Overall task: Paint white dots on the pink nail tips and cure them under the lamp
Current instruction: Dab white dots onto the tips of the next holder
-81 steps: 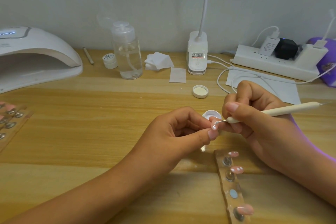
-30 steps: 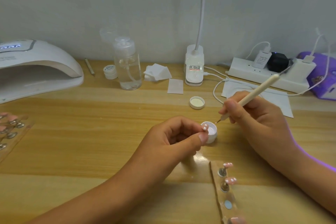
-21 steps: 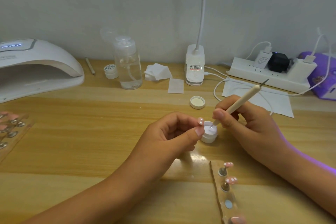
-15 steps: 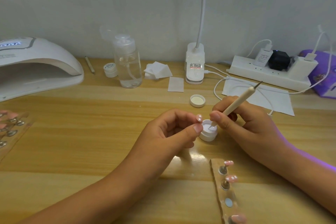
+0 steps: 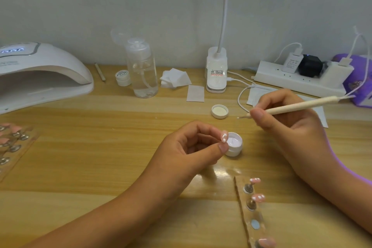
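— While the left hand [image 5: 191, 147] pinches the pink nail tip [image 5: 224, 136] between thumb and forefinger, where does that tip sit?
— Centre of view, raised off the counter [image 5: 100, 147], at 9 o'clock of the uncapped white paint pot [image 5: 234, 144]. Whether it touches the rim cannot be told. White dots show on its face.
— Condition of the right hand [image 5: 291, 123]?
— Fingers wrapped round the dotting pen [image 5: 298, 105] in a writing grip. The point faces 9 o'clock and hangs in the air at 12 o'clock of the pot, apart from both pot and tip.
— Other tips?
— Three mounted tips [image 5: 258, 197] stand on the holder strip [image 5: 251, 213], at 5 o'clock of the pot. The upper two carry white dots.
— Lamp?
— Curing lamp [image 5: 40, 74] at 10 o'clock, display lit. The lid [image 5: 219, 111] lies upturned at 11 o'clock of the pot.
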Tool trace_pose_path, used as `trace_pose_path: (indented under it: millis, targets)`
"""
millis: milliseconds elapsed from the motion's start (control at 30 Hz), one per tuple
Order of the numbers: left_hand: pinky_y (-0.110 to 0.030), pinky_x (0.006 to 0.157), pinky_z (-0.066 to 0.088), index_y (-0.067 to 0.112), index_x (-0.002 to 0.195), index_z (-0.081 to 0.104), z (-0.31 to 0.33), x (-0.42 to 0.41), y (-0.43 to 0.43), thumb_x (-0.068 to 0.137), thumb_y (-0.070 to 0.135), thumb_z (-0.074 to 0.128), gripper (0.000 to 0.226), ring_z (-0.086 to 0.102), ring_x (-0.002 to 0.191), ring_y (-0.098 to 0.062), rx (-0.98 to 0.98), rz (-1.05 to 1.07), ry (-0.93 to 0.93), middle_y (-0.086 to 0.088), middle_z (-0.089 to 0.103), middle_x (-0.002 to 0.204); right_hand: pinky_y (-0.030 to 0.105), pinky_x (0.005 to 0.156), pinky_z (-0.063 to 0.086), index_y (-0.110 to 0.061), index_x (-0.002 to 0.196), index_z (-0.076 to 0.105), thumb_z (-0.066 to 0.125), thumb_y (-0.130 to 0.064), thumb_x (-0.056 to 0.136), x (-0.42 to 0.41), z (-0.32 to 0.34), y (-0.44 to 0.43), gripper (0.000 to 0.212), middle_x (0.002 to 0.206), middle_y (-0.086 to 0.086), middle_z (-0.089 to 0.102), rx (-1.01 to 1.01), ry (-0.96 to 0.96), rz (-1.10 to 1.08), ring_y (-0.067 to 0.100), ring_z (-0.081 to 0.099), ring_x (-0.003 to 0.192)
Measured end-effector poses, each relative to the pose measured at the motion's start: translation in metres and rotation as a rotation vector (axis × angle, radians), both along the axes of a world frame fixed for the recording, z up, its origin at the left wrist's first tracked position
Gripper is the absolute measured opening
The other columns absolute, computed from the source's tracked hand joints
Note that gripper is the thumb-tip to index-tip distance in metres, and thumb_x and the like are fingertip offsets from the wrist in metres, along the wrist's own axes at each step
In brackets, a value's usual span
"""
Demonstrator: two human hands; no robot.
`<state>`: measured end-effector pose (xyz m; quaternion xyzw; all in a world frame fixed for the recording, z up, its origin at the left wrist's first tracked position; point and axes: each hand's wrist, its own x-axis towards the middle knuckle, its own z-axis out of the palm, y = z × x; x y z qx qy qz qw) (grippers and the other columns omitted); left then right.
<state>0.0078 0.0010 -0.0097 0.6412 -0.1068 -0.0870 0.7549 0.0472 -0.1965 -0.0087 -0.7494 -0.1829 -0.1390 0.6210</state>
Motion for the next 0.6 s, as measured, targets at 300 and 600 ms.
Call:
trace_pose_path:
  millis: [300,600]
  targets:
    - [-0.015,0.070,0.051,0.026,0.071,0.072,0.000,-0.001,-0.001,0.070,0.020,0.076,0.008,0.063,0.073,-0.005,0.029,-0.043,0.003,0.004,0.070,0.076,0.032,0.068,0.058,-0.021,0.058,0.051,0.062,-0.015,0.078,-0.012,0.003,0.014,0.023,0.056,-0.001,0.044,0.467,0.296,0.239,0.008,0.047,0.052]
    - [-0.016,0.067,0.049,0.026,0.073,0.072,-0.002,-0.002,-0.002,0.071,0.022,0.075,0.005,0.061,0.071,-0.005,0.064,-0.061,-0.020,0.005,0.071,0.076,0.028,0.062,0.057,-0.020,0.056,0.052,0.077,-0.018,0.072,-0.016,0.004,0.016,0.030,0.053,0.001,0.043,0.451,0.335,0.295,0.007,0.048,0.051]
